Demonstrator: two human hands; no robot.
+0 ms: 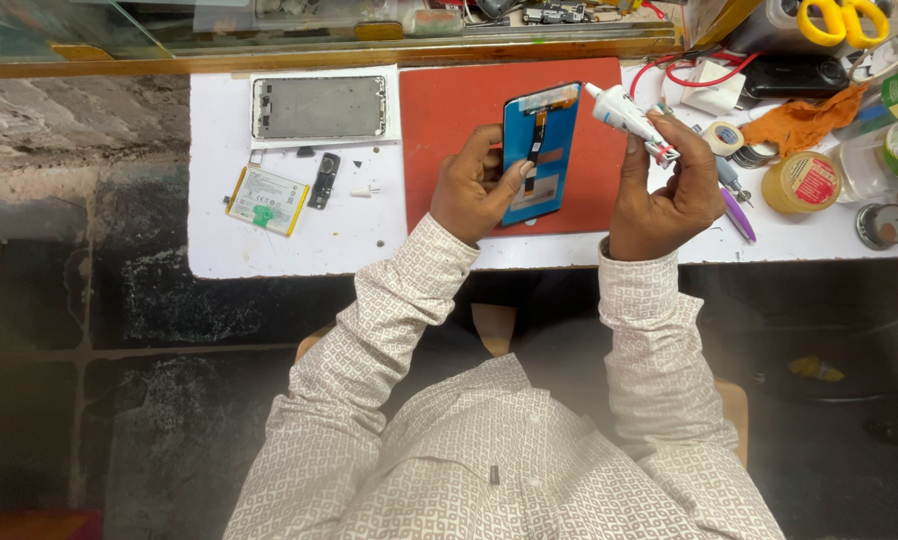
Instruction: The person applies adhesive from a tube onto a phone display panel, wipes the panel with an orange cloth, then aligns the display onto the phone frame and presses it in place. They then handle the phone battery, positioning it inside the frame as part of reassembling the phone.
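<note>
My left hand holds a blue phone display panel upright over a red work mat, thumb on its edge, a dark flex cable running down its back. My right hand grips a small white glue tube, its nozzle pointing toward the panel's top right corner and close to it.
A phone frame lies on the white table at the left, with a yellow-edged battery and a small black part below it. At the right are tape rolls, an orange cloth, wires and yellow-handled scissors.
</note>
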